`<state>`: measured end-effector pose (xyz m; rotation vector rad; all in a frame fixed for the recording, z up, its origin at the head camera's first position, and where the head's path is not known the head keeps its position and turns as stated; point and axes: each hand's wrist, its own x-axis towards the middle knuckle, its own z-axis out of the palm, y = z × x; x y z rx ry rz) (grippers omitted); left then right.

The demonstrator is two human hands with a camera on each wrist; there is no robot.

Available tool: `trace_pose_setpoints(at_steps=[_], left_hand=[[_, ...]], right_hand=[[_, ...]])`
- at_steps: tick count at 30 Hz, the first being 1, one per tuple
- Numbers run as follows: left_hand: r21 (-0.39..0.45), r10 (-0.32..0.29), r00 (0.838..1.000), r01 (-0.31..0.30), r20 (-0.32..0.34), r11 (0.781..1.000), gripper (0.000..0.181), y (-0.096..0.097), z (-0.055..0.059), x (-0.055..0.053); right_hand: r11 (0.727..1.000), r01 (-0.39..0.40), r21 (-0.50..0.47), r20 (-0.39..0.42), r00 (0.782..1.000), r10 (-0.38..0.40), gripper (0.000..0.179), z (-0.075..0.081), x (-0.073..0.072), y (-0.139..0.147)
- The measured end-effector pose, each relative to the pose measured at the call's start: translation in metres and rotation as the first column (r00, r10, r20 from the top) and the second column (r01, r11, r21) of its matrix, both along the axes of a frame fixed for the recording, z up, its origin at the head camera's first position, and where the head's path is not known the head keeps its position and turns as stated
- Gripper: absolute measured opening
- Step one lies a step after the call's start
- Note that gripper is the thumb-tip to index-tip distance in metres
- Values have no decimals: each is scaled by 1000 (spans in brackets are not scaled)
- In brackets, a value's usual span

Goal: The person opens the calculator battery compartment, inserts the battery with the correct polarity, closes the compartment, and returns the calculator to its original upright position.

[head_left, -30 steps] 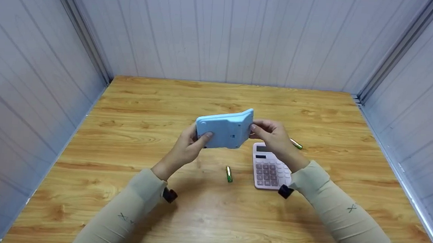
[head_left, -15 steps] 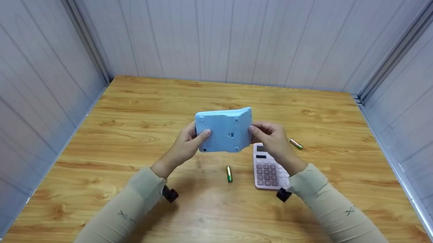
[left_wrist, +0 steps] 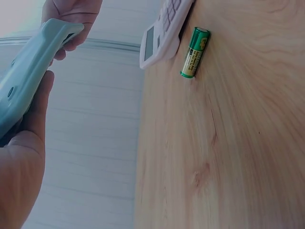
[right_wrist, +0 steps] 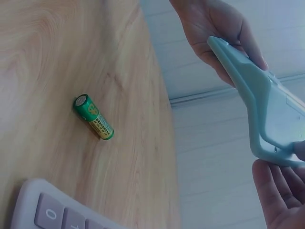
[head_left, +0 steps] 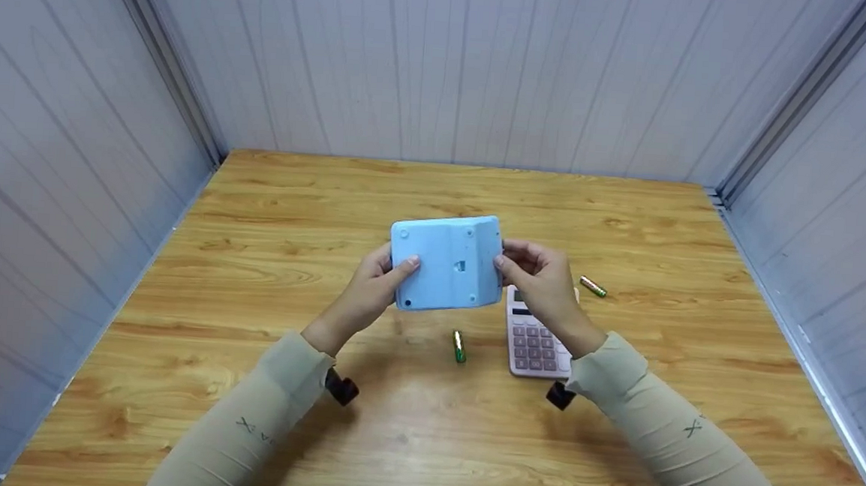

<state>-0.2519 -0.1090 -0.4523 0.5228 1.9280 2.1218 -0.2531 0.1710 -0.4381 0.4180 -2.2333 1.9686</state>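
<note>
A light blue calculator point(head_left: 437, 277) is held up above the table, its back with small round feet and a latch notch facing the head camera. My left hand point(head_left: 371, 290) grips its left edge, thumb lying across the back. At the opposite edge, the thicker end, my right hand point(head_left: 543, 289) pinches with thumb and fingers. The front side of this calculator is hidden in the head view. Below it on the wooden table lies a green and gold battery point(head_left: 459, 347), seen close up in both wrist views.
A pink calculator point(head_left: 537, 347) lies face up under my right hand and wrist, partly covered by them. Beyond it to the right is a second battery point(head_left: 593, 286). Panelled walls point(head_left: 443, 71) enclose the table point(head_left: 269, 225) at the back and both sides.
The blue calculator has tilted so that its back faces the head camera more squarely. My right hand has shifted slightly left and down with its edge; both hands keep hold.
</note>
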Motion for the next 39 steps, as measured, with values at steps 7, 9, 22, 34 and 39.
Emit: trace_pose_setpoints(at_steps=[7,9,22,34,39], left_hand=[[10,5,1000,-5,7,1000,50,1,0,1],[10,6,1000,-6,-3,1000,50,1,0,1],[-95,97,986,-111,-137,989,44,12,-1,2],[-143,103,967,-139,-234,980,45,21,-2,11],[-158,87,965,-129,-249,979,46,22,-1,11]], right_hand=[[993,83,81,-109,991,-74,33,3,9,-5],[990,93,103,-126,989,-79,34,2,11,-7],[970,81,227,-105,993,-58,49,2,11,-16],[955,105,277,-23,994,-103,63,5,14,-23],[952,119,282,-20,993,-118,61,6,14,-24]])
